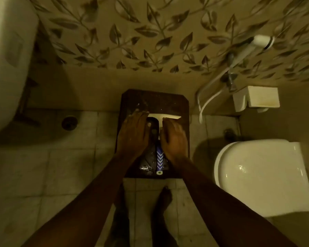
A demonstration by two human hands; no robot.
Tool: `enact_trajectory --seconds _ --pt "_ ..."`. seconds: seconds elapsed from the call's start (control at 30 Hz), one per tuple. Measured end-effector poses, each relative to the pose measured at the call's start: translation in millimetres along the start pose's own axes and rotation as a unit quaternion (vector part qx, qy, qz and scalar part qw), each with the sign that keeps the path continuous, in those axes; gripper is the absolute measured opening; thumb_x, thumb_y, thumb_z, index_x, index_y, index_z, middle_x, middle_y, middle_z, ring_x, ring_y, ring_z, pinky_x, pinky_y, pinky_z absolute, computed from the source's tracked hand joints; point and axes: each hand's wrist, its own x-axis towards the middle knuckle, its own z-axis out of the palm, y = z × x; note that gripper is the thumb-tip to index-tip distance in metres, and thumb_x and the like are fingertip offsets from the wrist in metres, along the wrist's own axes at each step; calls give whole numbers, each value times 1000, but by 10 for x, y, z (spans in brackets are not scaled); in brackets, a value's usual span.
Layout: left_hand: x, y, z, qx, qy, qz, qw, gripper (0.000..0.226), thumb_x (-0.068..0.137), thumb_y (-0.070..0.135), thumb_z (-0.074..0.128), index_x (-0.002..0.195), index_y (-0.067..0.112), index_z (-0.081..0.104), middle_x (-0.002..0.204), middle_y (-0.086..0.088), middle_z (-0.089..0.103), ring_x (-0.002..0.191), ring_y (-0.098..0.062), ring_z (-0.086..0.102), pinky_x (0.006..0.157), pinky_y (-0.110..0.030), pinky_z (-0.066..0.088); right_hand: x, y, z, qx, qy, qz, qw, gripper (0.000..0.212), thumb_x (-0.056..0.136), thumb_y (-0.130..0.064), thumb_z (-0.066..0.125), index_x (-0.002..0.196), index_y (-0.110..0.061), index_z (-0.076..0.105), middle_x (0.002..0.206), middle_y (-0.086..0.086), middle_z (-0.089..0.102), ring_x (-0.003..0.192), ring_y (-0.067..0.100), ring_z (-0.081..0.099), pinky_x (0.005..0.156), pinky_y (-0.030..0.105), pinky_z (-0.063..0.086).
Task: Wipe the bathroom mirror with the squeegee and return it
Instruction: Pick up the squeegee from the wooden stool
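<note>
The squeegee [159,158], with a white T-shaped blade and a blue-and-white chevron handle, lies flat on a dark brown stool [155,98] against the wall. My left hand [134,132] rests palm down on the stool just left of the squeegee, fingers extended, holding nothing. My right hand [173,138] lies palm down against the right side of the handle, its fingertips reaching the blade, and the fingers are not wrapped around it. No mirror is in view.
A white toilet [262,175] stands at the right, and a white basin [7,68] at the left. A spray head [262,41] with its hose and a paper holder [257,97] hang on the leaf-patterned wall. A floor drain [69,122] sits left of the stool. My bare feet [165,198] stand below it.
</note>
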Motion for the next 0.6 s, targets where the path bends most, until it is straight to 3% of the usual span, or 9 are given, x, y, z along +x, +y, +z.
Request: enact_trajectory --seconds 0.13,0.2,0.33,0.47,0.53,0.6 --pt "-162 -184 244 7 9 -16 1000 37 100 28 37 122 6 57 121 -12 63 117 -28 57 102 -39 41 8 85 246 22 -19 107 994 49 96 -47 46 128 -11 52 116 9 63 105 24 59 86 34 47" --pt "-225 -213 285 -2 15 -26 1000 35 99 29 38 114 8 60 107 -9 65 102 -26 61 93 -37 44 18 78 335 82 -42 170 981 45 97 -43 50 129 -12 48 109 10 65 97 25 63 84 37 50" --pt "-278 -246 172 9 31 -36 999 32 98 30 39 110 10 62 95 -5 65 88 -22 60 83 -34 44 41 10 374 195 -59 253 946 34 100 -34 49 124 -10 53 112 7 66 103 26 63 85 35 48" --pt "-204 -189 -164 -62 4 -84 995 45 98 39 31 113 9 61 102 -8 64 92 -25 61 81 -37 46 3 -251 257 231 25 289 929 26 100 -33 51 115 -15 61 100 -2 67 98 21 63 89 38 50" --pt "-162 -134 -415 -116 4 -98 988 48 98 41 30 117 8 59 108 -10 63 97 -26 60 81 -38 49 -6 -477 78 259 69 286 920 20 99 -32 53 111 -18 62 86 -14 63 85 13 63 81 32 50" --pt "-141 -52 -710 -132 35 -89 987 38 100 33 38 117 7 59 109 -13 63 99 -28 59 83 -35 45 -26 -756 -133 289 105 272 912 19 99 -33 54 110 -20 61 82 -15 63 77 3 61 72 28 50"
